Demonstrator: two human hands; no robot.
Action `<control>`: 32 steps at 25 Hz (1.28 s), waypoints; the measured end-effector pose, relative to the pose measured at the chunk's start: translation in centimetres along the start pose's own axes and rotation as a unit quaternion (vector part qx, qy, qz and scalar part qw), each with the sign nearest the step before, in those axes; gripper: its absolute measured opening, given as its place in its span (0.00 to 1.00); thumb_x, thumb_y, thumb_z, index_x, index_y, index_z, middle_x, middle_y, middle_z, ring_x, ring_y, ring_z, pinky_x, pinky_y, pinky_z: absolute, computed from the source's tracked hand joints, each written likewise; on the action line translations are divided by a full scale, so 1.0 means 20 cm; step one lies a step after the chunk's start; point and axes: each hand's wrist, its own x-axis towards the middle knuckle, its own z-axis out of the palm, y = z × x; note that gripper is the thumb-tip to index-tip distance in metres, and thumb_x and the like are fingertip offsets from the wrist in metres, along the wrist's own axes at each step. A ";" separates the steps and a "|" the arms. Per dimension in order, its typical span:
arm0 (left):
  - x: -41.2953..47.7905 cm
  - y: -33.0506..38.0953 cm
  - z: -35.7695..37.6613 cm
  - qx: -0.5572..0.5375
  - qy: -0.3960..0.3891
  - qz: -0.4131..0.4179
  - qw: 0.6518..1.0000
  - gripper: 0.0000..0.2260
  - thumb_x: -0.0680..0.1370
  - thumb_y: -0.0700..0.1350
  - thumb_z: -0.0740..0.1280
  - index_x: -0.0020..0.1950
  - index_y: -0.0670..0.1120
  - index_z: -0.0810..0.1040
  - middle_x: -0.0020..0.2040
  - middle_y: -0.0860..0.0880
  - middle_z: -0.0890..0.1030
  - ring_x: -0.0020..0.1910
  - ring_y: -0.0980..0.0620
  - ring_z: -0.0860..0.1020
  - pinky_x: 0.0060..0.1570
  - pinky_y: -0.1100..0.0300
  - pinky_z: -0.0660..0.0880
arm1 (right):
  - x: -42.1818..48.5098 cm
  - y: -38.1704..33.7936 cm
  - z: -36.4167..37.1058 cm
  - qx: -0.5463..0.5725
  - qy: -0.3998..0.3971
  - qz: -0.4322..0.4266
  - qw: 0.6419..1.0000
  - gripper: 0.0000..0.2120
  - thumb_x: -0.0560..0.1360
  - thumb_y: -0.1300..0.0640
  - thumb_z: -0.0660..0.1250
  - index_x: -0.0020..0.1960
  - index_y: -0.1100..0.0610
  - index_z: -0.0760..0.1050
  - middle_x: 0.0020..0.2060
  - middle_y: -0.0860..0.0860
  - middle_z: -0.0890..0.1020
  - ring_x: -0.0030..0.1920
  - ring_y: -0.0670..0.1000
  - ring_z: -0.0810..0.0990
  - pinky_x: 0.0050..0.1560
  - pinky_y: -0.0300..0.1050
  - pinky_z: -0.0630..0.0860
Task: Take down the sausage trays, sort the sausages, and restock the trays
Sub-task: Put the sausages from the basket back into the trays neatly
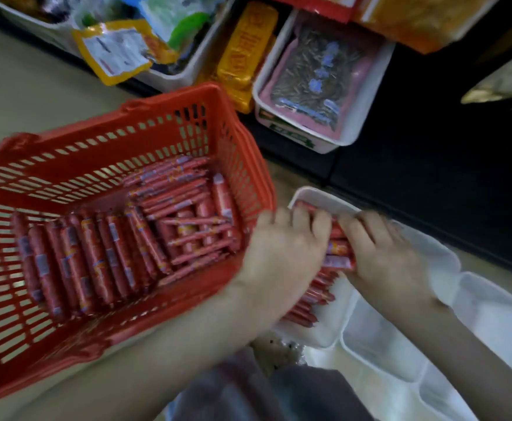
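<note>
A red plastic basket (236, 123) on the floor holds several red-wrapped sausages (96, 256), thick ones in a row at the left and thin ones heaped at the right. Beside it on the right lies a white tray (318, 196) with more red sausages (315, 299). My left hand (282, 253) and my right hand (382, 253) are both in this tray, fingers curled round a bundle of sausages (338, 252) between them. The frame is blurred.
More empty white trays (430, 344) lie at the lower right. Above, a low shelf carries a white bin of pink seed packets (318, 77), yellow packets (245, 53) and other snack bags (118, 50). Dark shelving base fills the right side.
</note>
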 end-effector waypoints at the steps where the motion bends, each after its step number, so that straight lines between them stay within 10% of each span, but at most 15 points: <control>1: -0.01 0.12 0.05 -0.004 -0.014 0.007 1.000 0.10 0.74 0.48 0.60 0.44 0.46 0.79 0.34 0.46 0.77 0.31 0.46 0.76 0.34 0.56 0.70 | -0.11 0.06 0.02 0.007 -0.011 0.015 1.000 0.17 0.68 0.56 0.63 0.56 0.58 0.68 0.40 0.58 0.77 0.37 0.60 0.78 0.40 0.51 0.77; 7: -0.15 0.33 0.59 -0.021 -0.162 0.111 0.980 0.09 0.72 0.45 0.57 0.39 0.47 0.76 0.32 0.48 0.78 0.30 0.49 0.75 0.33 0.59 0.71 | -0.54 0.14 0.46 0.044 -0.161 0.147 0.975 0.35 0.54 0.58 0.80 0.56 0.56 0.67 0.37 0.55 0.79 0.33 0.57 0.79 0.34 0.47 0.77; 11: -0.28 0.17 0.91 0.002 -0.272 0.130 0.953 0.15 0.71 0.44 0.55 0.43 0.47 0.81 0.37 0.49 0.79 0.36 0.49 0.78 0.41 0.56 0.73 | -0.58 -0.01 0.82 0.119 -0.253 0.170 0.945 0.45 0.52 0.54 0.81 0.65 0.58 0.65 0.52 0.55 0.81 0.48 0.56 0.82 0.47 0.51 0.80; 16: -0.37 0.11 1.05 0.018 -0.243 0.174 0.954 0.22 0.77 0.44 0.50 0.59 0.39 0.80 0.57 0.42 0.81 0.57 0.44 0.79 0.63 0.50 0.65 | -0.61 -0.03 0.97 0.094 -0.295 0.160 0.937 0.48 0.59 0.47 0.76 0.72 0.60 0.58 0.64 0.59 0.75 0.64 0.60 0.75 0.62 0.63 0.71; 23: -0.35 0.18 1.09 -0.028 -0.251 0.164 0.953 0.22 0.74 0.47 0.52 0.58 0.42 0.81 0.58 0.43 0.81 0.58 0.47 0.79 0.62 0.51 0.73 | -0.65 0.08 0.97 0.056 -0.243 0.183 0.951 0.33 0.66 0.48 0.75 0.64 0.63 0.70 0.58 0.60 0.78 0.58 0.61 0.78 0.63 0.60 0.70; 27: -0.40 0.15 1.12 0.028 -0.228 0.175 0.957 0.29 0.73 0.56 0.66 0.71 0.45 0.70 0.70 0.47 0.72 0.70 0.47 0.68 0.70 0.47 0.59 | -0.70 0.08 0.96 0.016 -0.258 0.118 0.959 0.38 0.74 0.40 0.55 0.74 0.64 0.56 0.70 0.60 0.69 0.69 0.59 0.69 0.72 0.59 0.58; 32: -0.43 0.20 1.13 -0.001 -0.176 0.123 0.977 0.22 0.76 0.46 0.56 0.71 0.48 0.70 0.72 0.43 0.69 0.71 0.43 0.68 0.68 0.43 0.63 | -0.69 0.02 0.97 -0.020 -0.287 0.116 0.951 0.41 0.74 0.41 0.58 0.77 0.60 0.46 0.73 0.58 0.61 0.73 0.57 0.63 0.75 0.56 0.48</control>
